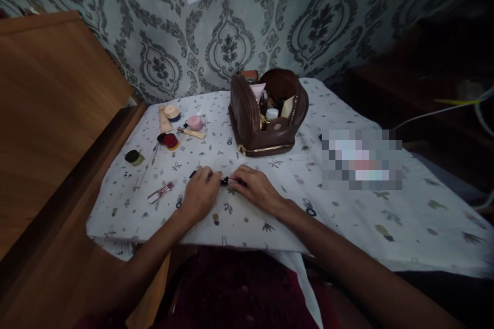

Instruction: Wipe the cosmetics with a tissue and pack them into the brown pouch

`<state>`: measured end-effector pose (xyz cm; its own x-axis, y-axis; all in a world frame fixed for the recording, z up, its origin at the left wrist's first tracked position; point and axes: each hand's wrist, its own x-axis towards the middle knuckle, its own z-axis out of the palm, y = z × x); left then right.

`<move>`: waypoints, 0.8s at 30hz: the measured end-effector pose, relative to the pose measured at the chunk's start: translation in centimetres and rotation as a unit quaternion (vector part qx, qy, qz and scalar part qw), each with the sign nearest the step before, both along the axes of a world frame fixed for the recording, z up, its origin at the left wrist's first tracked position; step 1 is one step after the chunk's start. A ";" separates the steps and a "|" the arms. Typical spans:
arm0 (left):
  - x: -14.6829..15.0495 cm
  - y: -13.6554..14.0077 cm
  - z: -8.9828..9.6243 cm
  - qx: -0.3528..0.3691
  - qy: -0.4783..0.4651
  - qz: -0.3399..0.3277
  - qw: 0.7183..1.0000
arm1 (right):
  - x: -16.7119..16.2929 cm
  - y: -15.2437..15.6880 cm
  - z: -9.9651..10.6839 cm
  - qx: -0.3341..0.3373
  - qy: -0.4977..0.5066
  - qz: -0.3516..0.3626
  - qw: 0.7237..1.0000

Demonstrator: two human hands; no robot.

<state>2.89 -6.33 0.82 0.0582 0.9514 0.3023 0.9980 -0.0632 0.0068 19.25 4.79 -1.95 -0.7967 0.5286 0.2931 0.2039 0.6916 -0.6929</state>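
Both my hands are close together over the front of the table, fingers closed around a slim black cosmetic tube (225,181). My left hand (201,193) grips its left part, and a dark end pokes out past the fingers. The right part, which looks partly clear, is pinched by my right hand (252,185). Whether the tube is in one piece or parted is hidden by the fingers. A lip gloss tube (161,193) lies on the cloth left of my left hand. Behind my hands stands an open brown makeup bag (266,136) with several cosmetics inside.
On the left lie a green-lidded jar (134,158), a red round container (170,141), a pink jar (195,123), a beige tube (164,119), a jar with a peach lid (172,112) and a brush (192,133). A blurred-out item (362,159) is at right. A wooden cabinet (57,87) borders the left.
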 end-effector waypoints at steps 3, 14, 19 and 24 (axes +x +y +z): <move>-2.7 -0.6 0.2 0.006 -0.012 0.067 0.998 | 0.0 -0.1 0.3 -0.010 -0.001 -0.010 1.000; -2.4 -0.6 -0.3 0.035 -0.015 0.089 0.995 | 0.0 -0.7 0.7 0.046 -0.058 -0.017 0.997; 0.9 -0.2 -0.2 0.039 -0.038 -0.014 0.998 | -0.2 -0.6 0.3 0.062 -0.057 -0.014 0.996; -0.8 -0.2 -0.1 0.017 -0.044 0.034 0.998 | -0.1 -0.5 0.3 0.069 -0.053 -0.016 0.996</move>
<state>2.05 -6.52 0.75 -0.0336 0.9416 0.3350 0.9956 0.0022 0.0937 19.15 4.25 -1.61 -0.8100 0.5153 0.2800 0.2950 0.7707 -0.5649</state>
